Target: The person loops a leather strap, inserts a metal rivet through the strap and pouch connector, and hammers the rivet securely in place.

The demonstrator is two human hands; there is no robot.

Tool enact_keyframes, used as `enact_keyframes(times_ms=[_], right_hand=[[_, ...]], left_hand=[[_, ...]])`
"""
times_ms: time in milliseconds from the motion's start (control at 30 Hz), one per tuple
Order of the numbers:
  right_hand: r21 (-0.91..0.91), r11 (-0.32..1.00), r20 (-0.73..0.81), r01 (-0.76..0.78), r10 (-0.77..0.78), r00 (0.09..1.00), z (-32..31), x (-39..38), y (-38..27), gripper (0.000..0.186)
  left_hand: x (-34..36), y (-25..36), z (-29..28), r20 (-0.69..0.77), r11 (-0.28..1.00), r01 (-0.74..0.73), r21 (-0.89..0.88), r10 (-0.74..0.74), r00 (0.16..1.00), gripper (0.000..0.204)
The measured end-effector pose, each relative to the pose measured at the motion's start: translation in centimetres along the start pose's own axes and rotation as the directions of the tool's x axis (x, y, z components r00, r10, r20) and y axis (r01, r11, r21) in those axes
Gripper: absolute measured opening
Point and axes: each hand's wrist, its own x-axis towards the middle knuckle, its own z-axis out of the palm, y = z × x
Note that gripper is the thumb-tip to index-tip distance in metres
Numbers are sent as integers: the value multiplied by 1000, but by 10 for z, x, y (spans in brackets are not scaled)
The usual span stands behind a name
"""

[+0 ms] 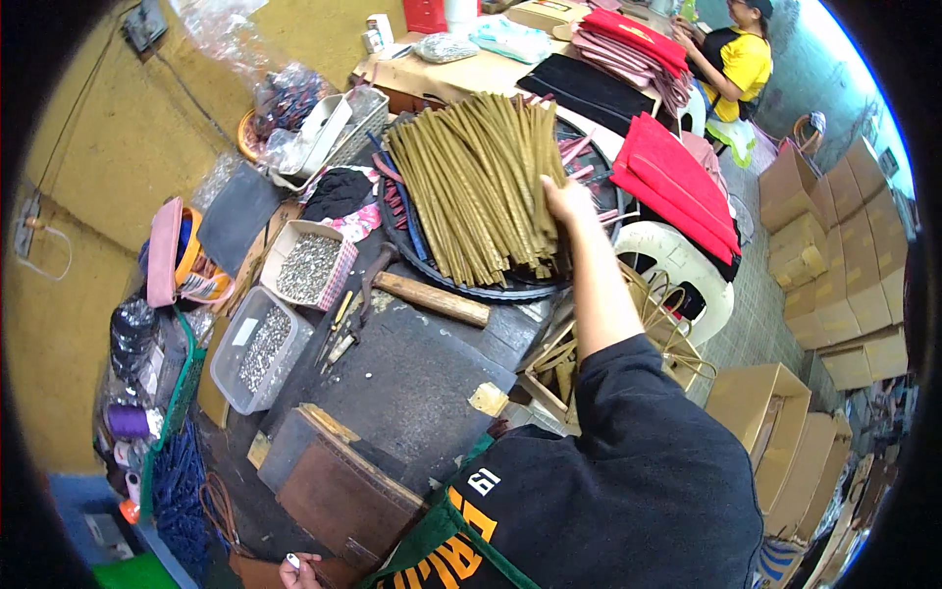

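My right hand reaches to the right side of a large pile of olive-green strips on a dark round tray, fingers closed on strips and partly hidden by them. Pink and blue strips lie under the pile. My left hand is at the bottom edge, closed round a small white item too small to name, beside brown leather pieces. A wooden-handled hammer lies below the tray, left of which are two containers of small metal pieces and a dark work board.
A co-worker sits at the back right. Folded red fabric lies right of the tray, near a white chair. Stacked cardboard boxes line the right side. Thread spools and bags crowd the left, by a yellow wall.
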Motion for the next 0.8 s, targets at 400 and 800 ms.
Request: enact_keyframes(times_ms=[400,800], right_hand=[[-218,973,-145,-70,39,989,14,-67,-68,77],[405,890,-74,210,-197,978,-13,26,54,26]], left_hand=[[13,0,-1,-32,999,-26,34,27,999,25],[4,-5,-8,-78,990,-133,51,137,988,23]])
